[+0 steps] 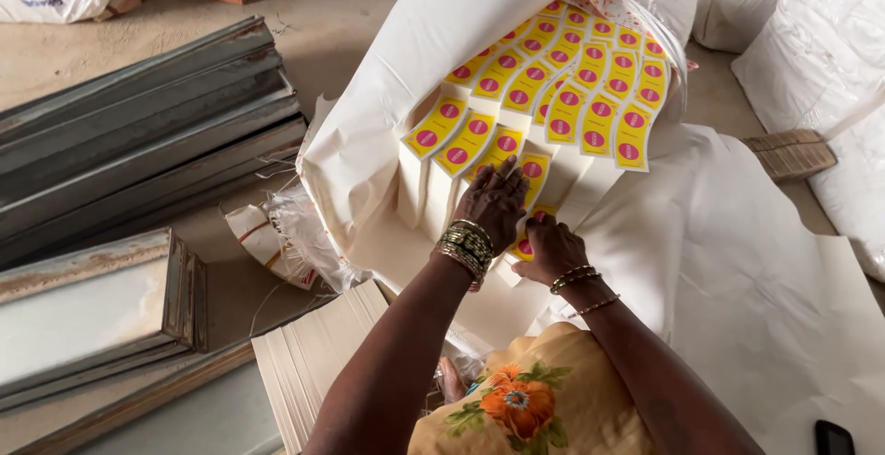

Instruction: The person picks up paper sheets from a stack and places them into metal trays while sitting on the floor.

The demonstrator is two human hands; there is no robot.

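Hands meet low on the fanned rows of yellow labels (553, 105), each with a pink round mark. The left hand (496, 201) lies flat, fingers spread, pressing on a label at the near edge of the spread, likely to keep the row from sliding. Just beside it, the right hand (550, 248) curls over another yellow label (524, 246), fingers bent as if pinching it, though the grip itself is hidden. Beyond both hands the labels overlap like shingles on white cloth (737, 261). Left of the hands lie grey metal trays (138, 132) and a stack of cream sheets (313, 363).
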